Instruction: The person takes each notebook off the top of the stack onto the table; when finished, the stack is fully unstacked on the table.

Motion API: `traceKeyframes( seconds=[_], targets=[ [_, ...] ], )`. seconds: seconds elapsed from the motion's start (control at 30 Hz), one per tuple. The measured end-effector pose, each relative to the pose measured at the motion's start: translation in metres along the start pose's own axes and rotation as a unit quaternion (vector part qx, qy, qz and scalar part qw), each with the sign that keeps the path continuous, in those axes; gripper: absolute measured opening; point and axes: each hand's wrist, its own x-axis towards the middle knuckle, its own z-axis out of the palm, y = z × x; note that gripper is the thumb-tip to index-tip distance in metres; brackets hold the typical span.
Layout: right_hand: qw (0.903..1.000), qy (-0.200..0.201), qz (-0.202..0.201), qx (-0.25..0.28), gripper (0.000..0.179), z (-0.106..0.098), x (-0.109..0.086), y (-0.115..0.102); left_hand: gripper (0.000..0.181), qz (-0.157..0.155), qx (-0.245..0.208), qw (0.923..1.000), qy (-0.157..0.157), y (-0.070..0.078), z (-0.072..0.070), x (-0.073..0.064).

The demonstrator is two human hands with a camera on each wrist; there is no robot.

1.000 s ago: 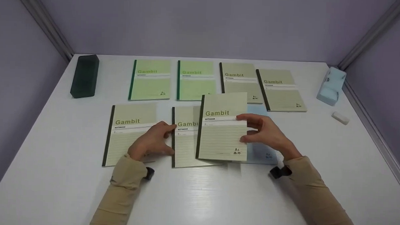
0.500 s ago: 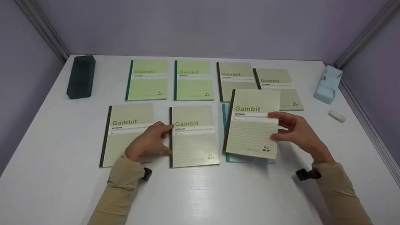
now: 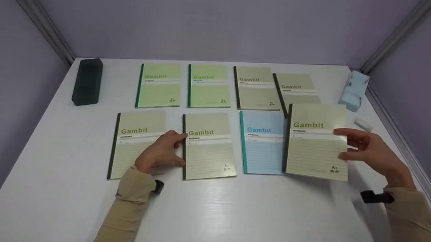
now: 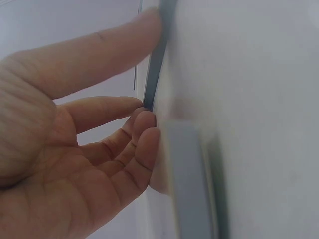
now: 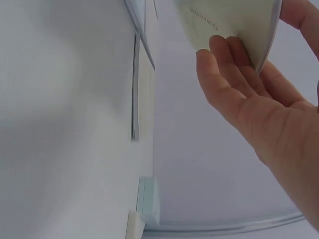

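My right hand (image 3: 377,151) holds a beige Gambit notebook (image 3: 316,153) by its right edge, thumb and fingers pinching it. This notebook is lifted above the table and overlaps a blue notebook (image 3: 261,155) and the lower part of a beige notebook (image 3: 297,82) behind. In the right wrist view the raised notebook (image 5: 234,20) tilts, with fingers on its far face. My left hand (image 3: 160,151) lies partly over the left beige notebook (image 3: 138,122). Its thumb and index fingertip touch the dark spine of the middle beige notebook (image 3: 209,156), which lies flat.
Two green notebooks (image 3: 157,92) and another beige notebook (image 3: 255,97) lie along the back. A dark green box (image 3: 87,82) stands back left, a light blue box (image 3: 354,90) back right. A white eraser (image 3: 363,124) lies near the right hand. Walls enclose the table (image 3: 212,217).
My right hand has carried its notebook rightward from over the middle beige notebook, across the blue one, uncovering most of the blue cover. My left hand stays at the middle notebook's spine.
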Motion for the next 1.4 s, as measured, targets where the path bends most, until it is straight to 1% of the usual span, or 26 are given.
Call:
traceKeyframes(
  seconds=[0.1, 0.2, 0.3, 0.4, 0.43, 0.53, 0.6, 0.7, 0.77, 0.93, 1.03, 1.13, 1.17, 1.23, 1.3, 1.37, 1.4],
  targets=[
    [0.9994, -0.001, 0.025, -0.025, 0.063, -0.015, -0.009, 0.006, 0.084, 0.008, 0.001, 1.0, 0.004, 0.0, 0.001, -0.001],
    [0.9986, -0.021, 0.038, -0.029, 0.063, -0.03, -0.017, 0.015, 0.084, 0.012, 0.001, 0.9999, 0.005, 0.0, 0.002, -0.002],
    [0.9975, -0.055, 0.046, -0.004, 0.064, -0.041, -0.02, 0.026, 0.084, 0.002, -0.001, 1.0, 0.004, 0.0, 0.001, -0.002],
    [0.9947, -0.086, 0.051, 0.026, 0.064, -0.045, -0.016, 0.037, 0.084, -0.009, 0.001, 0.9999, 0.006, 0.001, 0.0, -0.001],
    [0.994, -0.09, 0.055, 0.029, 0.065, -0.046, -0.014, 0.04, 0.084, -0.011, 0.002, 0.9999, 0.007, 0.001, 0.0, -0.001],
    [0.9939, -0.076, 0.078, 0.019, 0.07, -0.041, -0.006, 0.048, 0.085, -0.013, 0.004, 0.9999, 0.008, 0.002, 0.0, 0.0],
    [0.9925, -0.055, 0.109, 0.001, 0.074, -0.036, -0.003, 0.052, 0.085, -0.012, 0.002, 0.9999, 0.003, 0.002, 0.001, 0.0],
    [0.9871, -0.025, 0.155, -0.03, 0.078, -0.029, 0.001, 0.054, 0.086, -0.008, 0.001, 1.0, -0.003, 0.001, 0.003, 0.0],
    [0.9836, -0.011, 0.167, -0.067, 0.078, -0.026, 0.002, 0.054, 0.086, -0.005, 0.0, 1.0, -0.003, 0.001, 0.003, 0.0],
    [0.9737, 0.012, 0.159, -0.163, 0.073, -0.022, 0.008, 0.05, 0.086, -0.011, -0.003, 0.9999, 0.007, 0.0, 0.003, 0.0],
    [0.9687, 0.019, 0.161, -0.187, 0.072, -0.021, 0.009, 0.047, 0.085, -0.013, -0.003, 0.9999, 0.006, 0.002, 0.003, 0.001],
    [0.9641, 0.021, 0.167, -0.206, 0.071, -0.021, 0.011, 0.044, 0.084, -0.007, -0.002, 1.0, 0.002, 0.002, 0.003, 0.002],
    [0.9612, 0.023, 0.168, -0.218, 0.07, -0.02, 0.011, 0.043, 0.083, -0.006, 0.0, 1.0, 0.001, 0.002, 0.003, 0.002],
    [0.9525, 0.029, 0.168, -0.252, 0.067, -0.017, 0.013, 0.04, 0.083, -0.007, 0.003, 1.0, 0.002, 0.003, 0.003, 0.003],
    [0.9433, 0.044, 0.163, -0.286, 0.067, -0.009, 0.016, 0.035, 0.082, -0.008, 0.003, 1.0, 0.005, 0.004, 0.003, 0.002],
    [0.9365, 0.07, 0.144, -0.312, 0.07, 0.004, 0.021, 0.025, 0.079, -0.014, -0.007, 0.9997, 0.017, 0.009, 0.002, 0.0],
    [0.9348, 0.085, 0.129, -0.32, 0.072, 0.012, 0.024, 0.02, 0.078, -0.018, -0.01, 0.9994, 0.029, 0.012, 0.001, -0.001]
  ],
)
